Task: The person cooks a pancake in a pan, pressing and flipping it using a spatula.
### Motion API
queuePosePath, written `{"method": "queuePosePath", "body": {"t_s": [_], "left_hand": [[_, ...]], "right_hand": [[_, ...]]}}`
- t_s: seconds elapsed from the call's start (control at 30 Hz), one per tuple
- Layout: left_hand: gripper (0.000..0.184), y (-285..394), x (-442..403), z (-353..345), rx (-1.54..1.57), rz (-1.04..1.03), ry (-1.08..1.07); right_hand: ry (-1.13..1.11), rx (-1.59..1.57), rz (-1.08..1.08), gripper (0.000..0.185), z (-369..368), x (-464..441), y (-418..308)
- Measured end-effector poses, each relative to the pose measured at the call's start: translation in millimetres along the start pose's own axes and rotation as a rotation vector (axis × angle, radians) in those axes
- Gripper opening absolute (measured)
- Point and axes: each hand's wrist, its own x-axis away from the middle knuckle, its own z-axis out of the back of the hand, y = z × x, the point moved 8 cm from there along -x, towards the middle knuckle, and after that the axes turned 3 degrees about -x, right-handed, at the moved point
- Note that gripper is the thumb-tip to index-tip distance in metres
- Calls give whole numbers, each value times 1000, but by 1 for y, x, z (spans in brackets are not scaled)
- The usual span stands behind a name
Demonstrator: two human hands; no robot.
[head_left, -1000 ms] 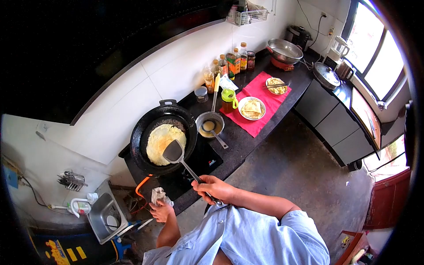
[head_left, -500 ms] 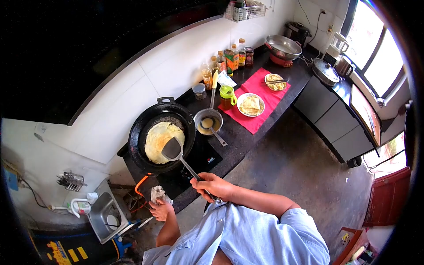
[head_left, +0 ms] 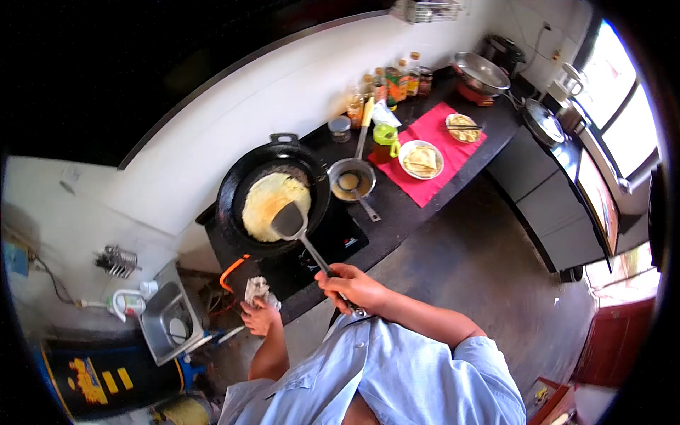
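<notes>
My right hand (head_left: 352, 287) is wrapped round the handle of a spatula (head_left: 289, 221). The spatula's dark blade lies over the lower right part of a pale yellow pancake (head_left: 269, 202), browned in the middle. That pancake sits in a black wok (head_left: 230, 184) on the cooktop (head_left: 333, 244). My left hand (head_left: 261, 316) holds a crumpled whitish cloth (head_left: 260, 290) at the counter's front edge. Right of the wok stands a small pot (head_left: 368, 168) with a ladle (head_left: 368, 208) in it.
On a red cloth (head_left: 423, 190) are a plate of folded pancakes (head_left: 421, 160) and a bowl of food (head_left: 464, 129) with chopsticks. Bottles (head_left: 394, 83) line the wall. A metal pan (head_left: 482, 73) stands farther back. A sink (head_left: 168, 319) is at lower left.
The camera view has shifted, so the counter and wok appear farther right and slightly higher. Both hands keep their holds, and the spatula stays over the pancake.
</notes>
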Motion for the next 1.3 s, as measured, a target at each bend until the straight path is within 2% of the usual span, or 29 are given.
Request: {"method": "queuePosePath", "body": {"t_s": [0.13,0.23,0.3,0.33,0.5,0.63,0.8,0.97,1.3], "left_hand": [[66,1,0,2,7,-8,37],[67,3,0,1,-6,-18,47],[67,3,1,3,-8,-17,27],[66,1,0,-1,-18,-45,93],[65,4,2,6,8,-25,25],[66,2,0,2,18,-20,-12],[66,2,-1,2,23,-16,-47],[66,3,0,6,21,-6,-65],[66,4,0,5,-7,-1,-34]], "right_hand": [[33,1,-26,28,-2,4,-5],[40,-21,-3,18,-1,3,-5],[51,-17,-36,20,0,3,-3],[53,-19,-39,21,0,2,-2],[62,-75,-84,24,0,1,-3],[67,-119,-83,18,0,-7,-7],[74,-139,-100,23,-1,-15,-9],[80,-184,-119,16,2,-22,-6],[100,-181,-128,20,5,-35,-6]]}}
